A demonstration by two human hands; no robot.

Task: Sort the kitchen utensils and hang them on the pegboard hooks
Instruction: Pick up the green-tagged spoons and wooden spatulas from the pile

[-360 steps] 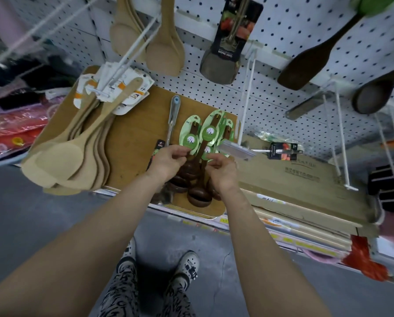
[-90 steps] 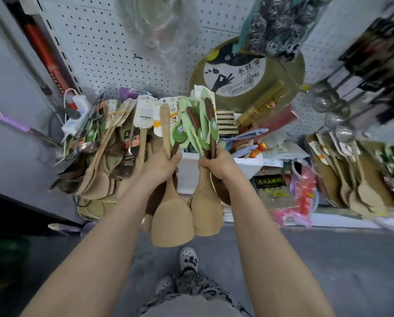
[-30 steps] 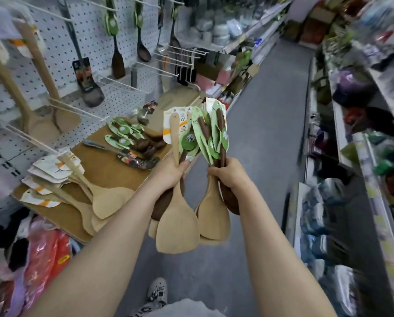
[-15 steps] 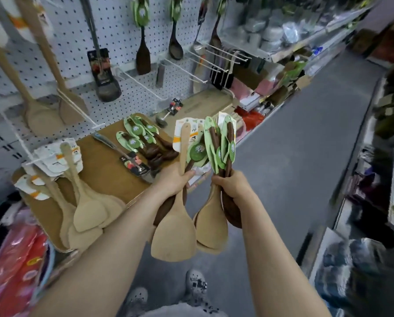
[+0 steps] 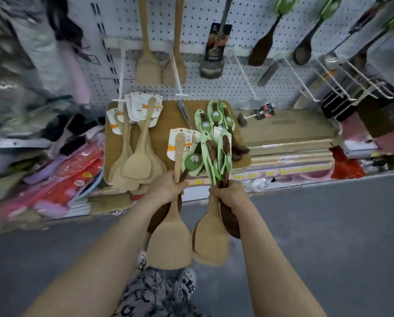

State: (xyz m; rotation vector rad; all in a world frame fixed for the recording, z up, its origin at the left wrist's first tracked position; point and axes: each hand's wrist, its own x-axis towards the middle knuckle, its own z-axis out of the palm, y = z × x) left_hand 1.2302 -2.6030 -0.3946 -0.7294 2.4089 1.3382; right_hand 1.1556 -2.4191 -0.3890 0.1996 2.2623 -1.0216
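My left hand (image 5: 166,188) grips a bundle of utensils (image 5: 168,243): a pale wooden spatula in front and a dark spoon with a green tag behind it. My right hand (image 5: 230,195) grips a second bundle (image 5: 211,243) of pale spatulas and dark green-tagged spoons. Both bundles hang blade-down in front of the shelf. On the brown board (image 5: 166,120) lie a pile of pale wooden spatulas (image 5: 136,165) and several green-tagged dark spoons (image 5: 216,115). The white pegboard (image 5: 214,83) carries long white hooks (image 5: 244,76), some bare, and hanging spatulas (image 5: 147,65).
A metal utensil (image 5: 184,113) lies on the board and a small ladle (image 5: 255,115) on the flat cardboard boxes (image 5: 289,133) to the right. Red and pink packets (image 5: 61,179) are piled left. Grey aisle floor (image 5: 328,225) lies below, with my shoes showing.
My view has swung left from along the aisle to face the pegboard and board squarely. Both hands still hold their bundles, now closer to the shelf edge.
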